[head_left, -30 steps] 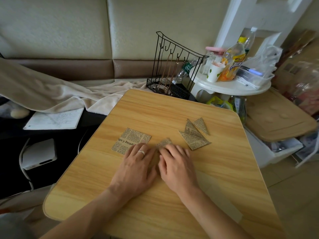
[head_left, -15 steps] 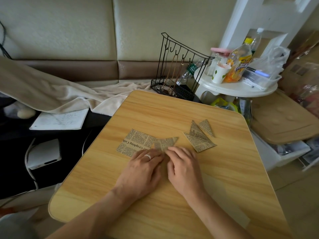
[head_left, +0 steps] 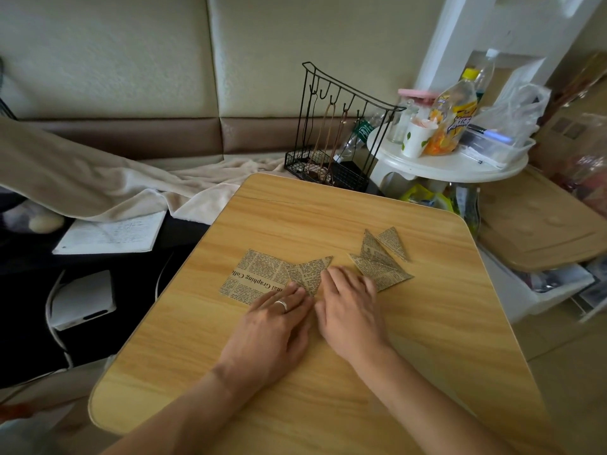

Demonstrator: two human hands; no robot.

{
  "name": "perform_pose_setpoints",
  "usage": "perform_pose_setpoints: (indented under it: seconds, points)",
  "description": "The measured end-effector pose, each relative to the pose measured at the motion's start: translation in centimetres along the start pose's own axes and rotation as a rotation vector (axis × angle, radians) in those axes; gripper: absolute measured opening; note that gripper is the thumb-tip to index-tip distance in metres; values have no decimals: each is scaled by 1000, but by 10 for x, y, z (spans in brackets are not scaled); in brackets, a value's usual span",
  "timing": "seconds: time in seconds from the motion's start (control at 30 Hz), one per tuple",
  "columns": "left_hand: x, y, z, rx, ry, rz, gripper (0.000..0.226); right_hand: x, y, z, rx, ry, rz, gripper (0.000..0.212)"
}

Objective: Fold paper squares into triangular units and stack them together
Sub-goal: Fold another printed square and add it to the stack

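1. Newsprint-patterned paper makes up every piece on the wooden table (head_left: 361,372): one flat paper square (head_left: 253,274), one partly folded piece (head_left: 308,270) and a pile of folded triangles (head_left: 381,257). At least three triangles show in the pile; the overlap hides whether there are more.
2. Two hands work side by side near the middle of the table.
3. The left hand (head_left: 272,326) lies flat with fingers nearly straight and close together; its fingertips press on the near edge of the partly folded piece, where it overlaps the square. A ring (head_left: 281,304) sits on one finger.
4. The right hand (head_left: 351,310) also lies flat, fingers lightly bent and spread a little, pressing down on the right side of the partly folded piece. Its outer fingers reach the near corner of the triangle pile. Neither hand grasps anything; both simply press.
5. The partly folded piece is a pointed shape, its tip aimed away toward the right, and it overlaps the right edge of the square.
6. The square lies flat, just left of the hands, with a bold headline line running across it.
7. The triangle pile rests just right of the right hand, the pieces overlapping at different angles.
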State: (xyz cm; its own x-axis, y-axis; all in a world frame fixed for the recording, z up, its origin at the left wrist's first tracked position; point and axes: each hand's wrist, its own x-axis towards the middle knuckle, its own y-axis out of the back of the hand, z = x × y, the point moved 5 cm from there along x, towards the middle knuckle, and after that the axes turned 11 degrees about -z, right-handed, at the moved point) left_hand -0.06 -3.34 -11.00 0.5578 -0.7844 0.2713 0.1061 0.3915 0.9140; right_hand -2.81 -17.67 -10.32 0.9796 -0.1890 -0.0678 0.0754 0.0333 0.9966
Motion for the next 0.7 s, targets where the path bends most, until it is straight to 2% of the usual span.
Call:
perform_pose_setpoints:
  seconds: [0.37, 0.57, 0.63, 0.7]
  points:
    - [0, 2, -1, -9, 26, -49, 48, 33, 7, 9, -4, -113, -43, 49]
    - [2, 5, 2, 8, 35, -114, 49, 2, 10, -6, 72, -56, 19, 60]
    - [1, 7, 3, 6, 28, -115, 48, -6, 12, 3, 148, -128, 45, 56]
    - [0, 9, 5, 8, 17, -115, 48, -12, 15, 9, 209, -83, 88, 54]
